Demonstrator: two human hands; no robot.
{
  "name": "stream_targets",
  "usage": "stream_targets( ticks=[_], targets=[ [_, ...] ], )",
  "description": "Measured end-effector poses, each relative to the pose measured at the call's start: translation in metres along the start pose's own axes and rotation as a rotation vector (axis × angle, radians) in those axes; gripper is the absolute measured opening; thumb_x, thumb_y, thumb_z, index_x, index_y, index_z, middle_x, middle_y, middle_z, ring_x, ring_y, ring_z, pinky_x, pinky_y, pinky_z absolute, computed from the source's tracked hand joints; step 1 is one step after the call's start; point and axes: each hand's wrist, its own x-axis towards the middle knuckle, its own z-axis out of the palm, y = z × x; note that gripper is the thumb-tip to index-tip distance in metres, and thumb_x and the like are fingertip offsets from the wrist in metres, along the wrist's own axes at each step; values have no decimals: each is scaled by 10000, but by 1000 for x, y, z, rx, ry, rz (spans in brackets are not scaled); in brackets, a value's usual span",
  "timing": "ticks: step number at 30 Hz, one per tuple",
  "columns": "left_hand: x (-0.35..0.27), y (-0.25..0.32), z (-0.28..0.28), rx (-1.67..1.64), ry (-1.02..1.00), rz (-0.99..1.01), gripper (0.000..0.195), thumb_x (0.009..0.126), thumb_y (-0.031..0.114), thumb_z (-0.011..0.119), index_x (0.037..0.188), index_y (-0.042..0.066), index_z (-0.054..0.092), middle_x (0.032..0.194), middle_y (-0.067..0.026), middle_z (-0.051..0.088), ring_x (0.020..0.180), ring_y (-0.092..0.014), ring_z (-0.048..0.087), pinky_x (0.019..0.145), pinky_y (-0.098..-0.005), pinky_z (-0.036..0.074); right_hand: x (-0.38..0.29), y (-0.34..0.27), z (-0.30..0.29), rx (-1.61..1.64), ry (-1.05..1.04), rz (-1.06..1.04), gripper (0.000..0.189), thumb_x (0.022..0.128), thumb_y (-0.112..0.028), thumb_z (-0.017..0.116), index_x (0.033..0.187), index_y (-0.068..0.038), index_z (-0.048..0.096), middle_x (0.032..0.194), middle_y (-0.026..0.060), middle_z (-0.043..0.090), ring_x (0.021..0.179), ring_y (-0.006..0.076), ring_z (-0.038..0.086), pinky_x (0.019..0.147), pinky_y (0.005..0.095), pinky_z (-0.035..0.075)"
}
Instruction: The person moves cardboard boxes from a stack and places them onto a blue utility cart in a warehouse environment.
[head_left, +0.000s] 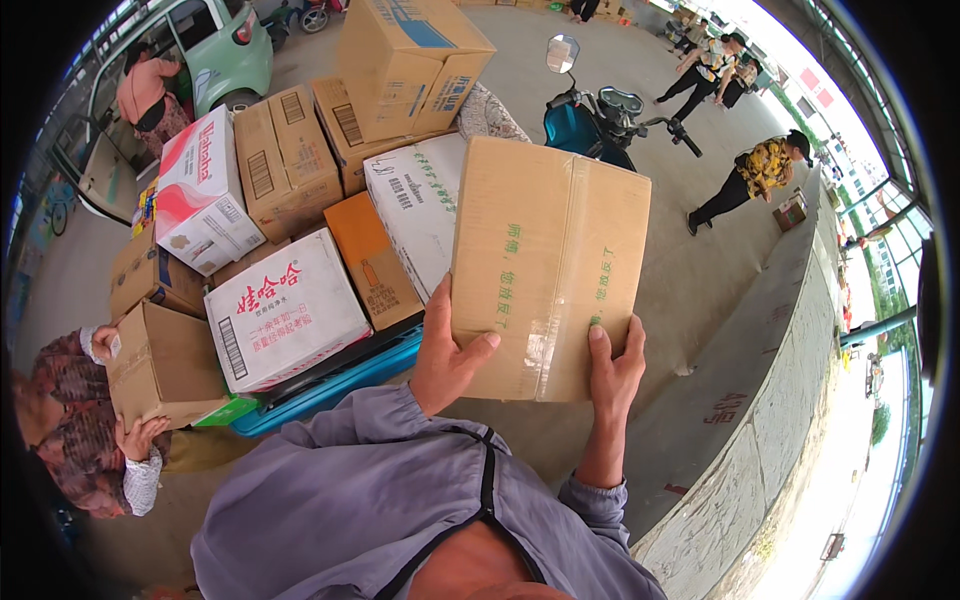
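Observation:
A taped brown cardboard box with green writing is held up between my two hands in front of my chest. My left hand grips its lower left edge, thumb on the near face. On its lower right edge is my right hand, thumb also on that face. Just left of the box, a white carton and an orange-brown carton lie on a loaded blue cargo tricycle. A white Wahaha carton sits nearer its side. Stacked brown boxes stand behind.
At left, a person holds another cardboard box against the load. The tricycle's handlebars are beyond my box. A low concrete wall runs along the right. Other people and a green vehicle stand farther off.

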Motion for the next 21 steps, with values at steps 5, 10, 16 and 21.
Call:
stream_targets(
  ticks=[5, 10, 16, 21],
  targets=[
    [11, 9, -32, -167, 79, -56, 825, 915, 5, 646, 1600, 4, 185, 1471, -127, 466, 1340, -210, 468, 1118, -357, 395, 24, -20, 41, 39, -158, -31, 556, 921, -257, 731, 1377, -3, 538, 1167, 211, 704, 1041, 309, 698, 910, 390, 537],
    [19, -9, -39, 55, 223, -38, 813, 882, 39, 684, 1571, -20, 257, 1466, -175, 435, 1368, -261, 434, 1148, -390, 346, 50, -23, 64, 42, -257, -87, 529, 925, -246, 715, 1365, -7, 545, 1173, 205, 707, 1054, 325, 701, 906, 400, 539],
    [38, -6, -32, -118, 280, -87, 721, 880, 16, 656, 1523, -16, 331, 1401, -158, 507, 1296, -230, 509, 1084, -377, 421, 85, -20, 86, 93, -394, -52, 487, 910, -258, 718, 1302, -12, 568, 1128, 205, 719, 1036, 334, 709, 883, 406, 542],
    [57, -2, -25, -239, 349, -129, 618, 880, -21, 628, 1456, -1, 405, 1308, -123, 589, 1181, -210, 595, 1011, -353, 484, 116, -8, 106, 54, -478, -114, 477, 885, -286, 729, 1236, 0, 578, 1042, 221, 720, 957, 366, 715, 845, 426, 545]
  ],
)
